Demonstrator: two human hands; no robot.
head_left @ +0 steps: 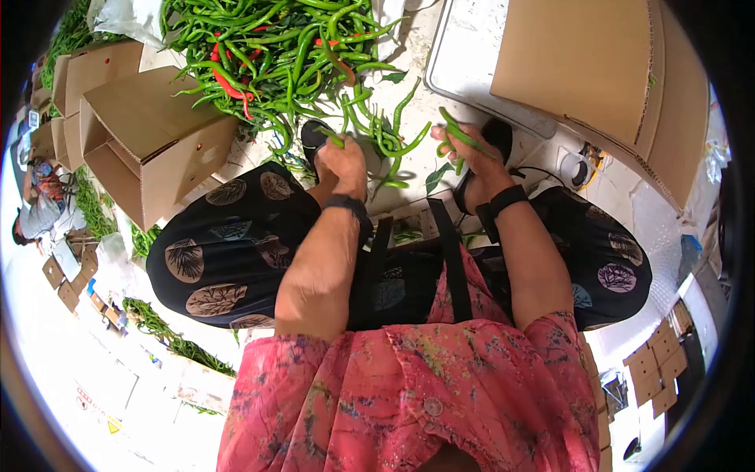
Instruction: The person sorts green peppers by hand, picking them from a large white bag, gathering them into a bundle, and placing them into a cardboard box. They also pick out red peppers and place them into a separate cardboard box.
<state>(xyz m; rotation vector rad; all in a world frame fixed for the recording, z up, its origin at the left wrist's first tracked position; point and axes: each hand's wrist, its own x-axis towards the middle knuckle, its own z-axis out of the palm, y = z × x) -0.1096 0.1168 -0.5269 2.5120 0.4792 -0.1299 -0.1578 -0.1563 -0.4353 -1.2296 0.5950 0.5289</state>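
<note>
My left hand [344, 165] is closed, with part of a green chili pepper [333, 139] poking out by the thumb. On the right, my right hand [477, 156] grips green chili peppers [464, 135]; the fingers curl around them, and how many there are is hard to make out. Between and beyond both hands, loose green chili peppers [409, 145] lie scattered on the pale floor. They lead up to a large heap of green chilies [291, 59] at the top, with a few red chilies [230, 85] and some leaves mixed in.
An open cardboard box [157, 134] lies on its side at the left. A white tray [474, 35] with a grey rim and a big cardboard box [578, 67] stand at the upper right. Another person [39, 204] sits far left near more greens. A tape roll [575, 168] lies at right.
</note>
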